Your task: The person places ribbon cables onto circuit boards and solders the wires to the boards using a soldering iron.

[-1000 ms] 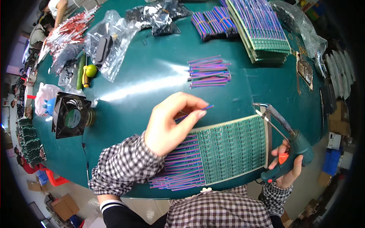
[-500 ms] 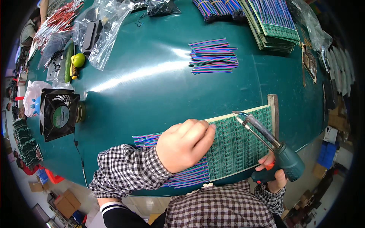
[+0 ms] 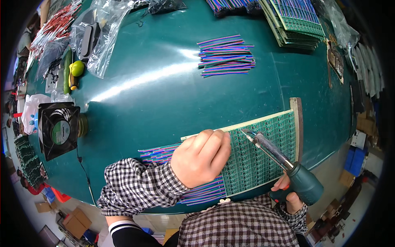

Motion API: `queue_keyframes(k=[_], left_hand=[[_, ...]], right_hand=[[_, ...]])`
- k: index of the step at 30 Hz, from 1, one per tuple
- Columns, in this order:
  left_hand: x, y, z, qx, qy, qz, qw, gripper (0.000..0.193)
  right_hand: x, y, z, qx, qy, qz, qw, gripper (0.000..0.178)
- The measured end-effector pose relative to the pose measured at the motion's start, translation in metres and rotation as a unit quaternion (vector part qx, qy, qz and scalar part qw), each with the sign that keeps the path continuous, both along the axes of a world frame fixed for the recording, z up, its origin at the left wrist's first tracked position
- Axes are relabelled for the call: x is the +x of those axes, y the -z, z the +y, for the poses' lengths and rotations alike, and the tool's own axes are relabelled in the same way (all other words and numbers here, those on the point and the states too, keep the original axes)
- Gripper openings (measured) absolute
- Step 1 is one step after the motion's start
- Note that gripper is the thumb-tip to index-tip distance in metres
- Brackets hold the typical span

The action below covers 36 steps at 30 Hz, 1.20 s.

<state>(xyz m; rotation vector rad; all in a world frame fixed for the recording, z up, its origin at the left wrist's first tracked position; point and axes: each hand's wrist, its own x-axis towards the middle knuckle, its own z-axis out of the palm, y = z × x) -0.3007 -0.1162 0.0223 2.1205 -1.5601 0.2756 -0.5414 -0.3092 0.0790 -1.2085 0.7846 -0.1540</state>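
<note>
A green circuit board panel (image 3: 263,152) with rows of small parts lies at the table's near side. Striped ribbon wires (image 3: 205,190) run out from its left part. My left hand (image 3: 200,158) rests over that part with its fingers curled together; whatever they pinch is hidden beneath them. In my right hand (image 3: 293,199) is a green soldering gun (image 3: 305,185), gripped by its handle at the panel's lower right. Its metal tip and thin feed tube point up and left, over the panel's upper part near my left fingers. Whether the tip touches the panel I cannot tell.
A wooden strip (image 3: 296,127) borders the panel's right end. Loose ribbon wires (image 3: 226,57) lie mid-table, with stacked wired panels (image 3: 298,24) at the far right. A black fan (image 3: 59,129) stands left, its cable trailing nearby. Behind it are a cucumber (image 3: 67,72) and plastic bags (image 3: 109,37).
The soldering gun's tip has moved left and slightly nearer me, closer to my left hand. My left hand stays closed in nearly the same place. The whole view has shifted slightly.
</note>
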Motion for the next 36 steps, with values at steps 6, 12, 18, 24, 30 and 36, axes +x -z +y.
queue_keyframes(k=[6, 12, 18, 24, 30, 36], left_hand=[[0.0, -0.008, -0.002, 0.008, 0.001, 0.033, 0.999, 0.034], [0.0, -0.007, -0.002, 0.009, 0.001, 0.042, 0.999, 0.034], [0.001, -0.009, -0.003, 0.011, 0.004, 0.033, 0.999, 0.033], [0.0, -0.008, -0.003, 0.012, 0.003, 0.036, 0.999, 0.031], [0.0, -0.004, -0.002, 0.019, 0.007, -0.003, 1.0, 0.037], [0.0, -0.004, -0.003, 0.02, 0.006, -0.006, 1.0, 0.036]], right_hand=[[0.0, 0.003, 0.009, -0.057, -0.002, -0.002, 0.998, 0.059], [0.021, -0.008, 0.001, -0.225, -0.145, 0.047, 0.962, 0.045], [0.023, -0.011, -0.002, -0.236, -0.182, 0.065, 0.952, 0.043], [0.022, -0.008, -0.001, -0.238, -0.183, 0.062, 0.952, 0.042], [0.022, -0.006, 0.001, -0.25, -0.179, 0.066, 0.949, 0.043], [0.019, -0.008, 0.001, -0.239, -0.162, 0.062, 0.955, 0.045]])
